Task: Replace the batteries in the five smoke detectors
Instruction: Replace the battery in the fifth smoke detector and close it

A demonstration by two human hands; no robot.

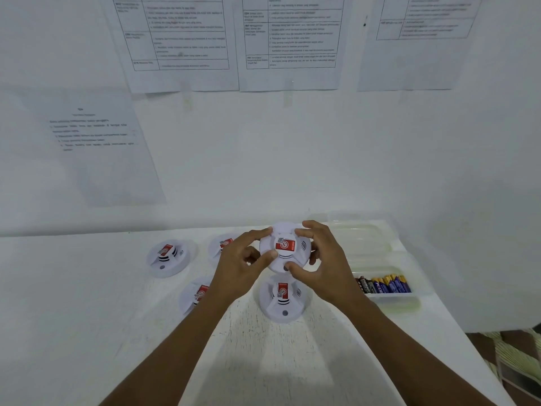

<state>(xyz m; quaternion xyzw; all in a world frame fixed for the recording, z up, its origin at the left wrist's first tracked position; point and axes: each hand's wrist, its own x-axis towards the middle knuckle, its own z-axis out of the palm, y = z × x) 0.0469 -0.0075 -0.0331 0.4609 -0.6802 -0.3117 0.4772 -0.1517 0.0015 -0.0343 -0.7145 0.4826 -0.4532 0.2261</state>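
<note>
I hold one white round smoke detector with a red label above the table, face toward me. My left hand grips its left rim and my right hand grips its right rim. Several more detectors lie on the white table: one at the left, one behind my left hand, one partly under my left forearm, and one directly below the held one. Several batteries lie in the front part of a clear tray.
The clear plastic tray sits at the right of the table, against the white wall. Printed sheets hang on the wall. The table's right edge drops off to a floor with a woven mat.
</note>
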